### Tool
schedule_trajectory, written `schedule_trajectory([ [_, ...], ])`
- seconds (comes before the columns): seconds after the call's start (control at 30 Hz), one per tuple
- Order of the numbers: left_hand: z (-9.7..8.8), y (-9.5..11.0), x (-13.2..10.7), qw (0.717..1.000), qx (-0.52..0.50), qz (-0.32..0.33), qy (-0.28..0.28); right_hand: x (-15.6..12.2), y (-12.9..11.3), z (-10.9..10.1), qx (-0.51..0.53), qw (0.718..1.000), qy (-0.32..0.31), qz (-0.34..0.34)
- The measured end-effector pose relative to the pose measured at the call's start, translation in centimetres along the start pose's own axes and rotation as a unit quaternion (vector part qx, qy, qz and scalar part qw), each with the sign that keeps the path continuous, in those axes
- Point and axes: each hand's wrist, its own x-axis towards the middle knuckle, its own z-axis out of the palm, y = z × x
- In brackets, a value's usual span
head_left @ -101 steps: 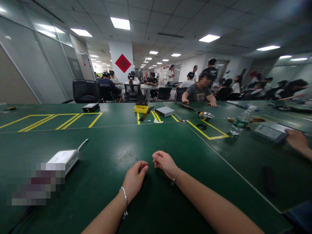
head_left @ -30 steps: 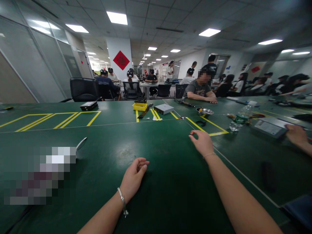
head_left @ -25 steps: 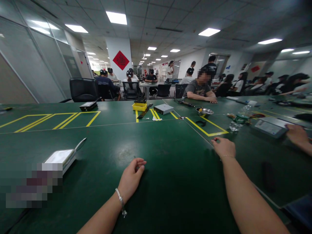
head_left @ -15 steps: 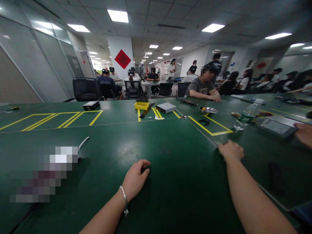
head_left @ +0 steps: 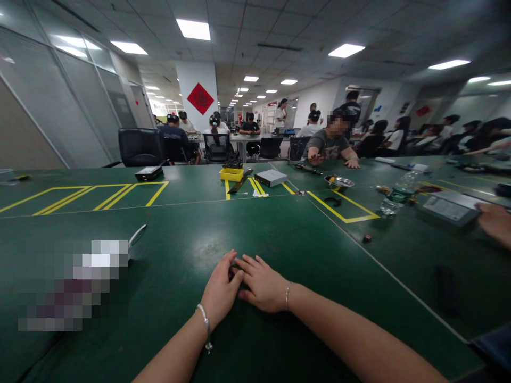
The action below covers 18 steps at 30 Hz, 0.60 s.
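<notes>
My left hand [head_left: 221, 290] rests on its side on the green table [head_left: 279, 234], near the front edge. Its fingers are curled, and what they cover is hidden. My right hand [head_left: 261, 284] lies flat beside it with the fingers stretched out, their tips touching the left hand's fingers. Nothing is in the right hand. A small dark red piece [head_left: 366, 238] lies alone on the table, far to the right of both hands, just below a yellow taped box [head_left: 344, 211].
A white device with a pen [head_left: 138, 234] lies at the left. Farther back are a yellow bin [head_left: 231, 174], a grey box [head_left: 270, 177], a metal bowl [head_left: 338, 182] and a water bottle [head_left: 395, 194]. Another person's hand [head_left: 495, 221] rests by a grey device [head_left: 451, 207].
My right hand reached out to the right, left the small dark red piece by the yellow box, and came back beside my left hand. The left hand stayed put.
</notes>
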Motion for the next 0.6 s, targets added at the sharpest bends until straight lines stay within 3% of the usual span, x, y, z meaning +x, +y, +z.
schedule_trajectory([
  [0.07,0.0,0.0,0.0,1.0,-0.007,0.002,-0.005,-0.2,1.3,-0.9,-0.015,1.0,0.014,0.009],
  [0.17,-0.1,0.3,-0.2,1.0,-0.02,0.0,-0.013,-1.8,6.6,-4.3,-0.078,0.979,0.124,0.143],
  [0.27,-0.3,0.7,-0.4,0.999,-0.034,-0.011,-0.009,-5.7,13.0,-7.9,-0.176,0.893,0.225,0.348],
  [0.33,-0.4,0.9,-0.4,0.999,-0.035,-0.012,-0.008,-9.3,16.2,-9.5,-0.221,0.818,0.245,0.471],
  [0.43,-0.4,1.1,-0.4,1.0,-0.024,-0.01,-0.013,-14.2,19.0,-10.4,-0.197,0.712,0.249,0.627],
  [0.5,-0.5,1.1,-0.5,1.0,-0.022,-0.013,-0.014,-16.2,19.9,-10.2,-0.153,0.666,0.239,0.69],
  [0.6,-0.5,1.2,-0.5,0.999,-0.024,-0.018,-0.017,-17.3,20.9,-9.4,-0.134,0.642,0.238,0.717],
])
